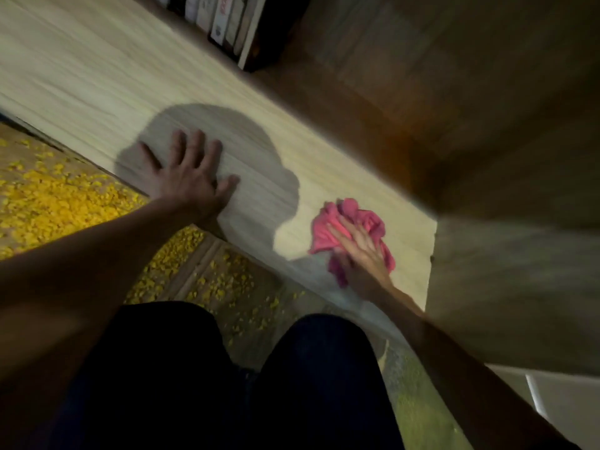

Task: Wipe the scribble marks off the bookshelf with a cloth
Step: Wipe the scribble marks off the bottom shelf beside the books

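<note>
Pink cloth bunched under flat right grip, left grip spread on bookshelf

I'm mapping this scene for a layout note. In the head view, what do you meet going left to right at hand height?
yellow-flecked floor → left hand → pink cloth → dark wooden panel
</note>
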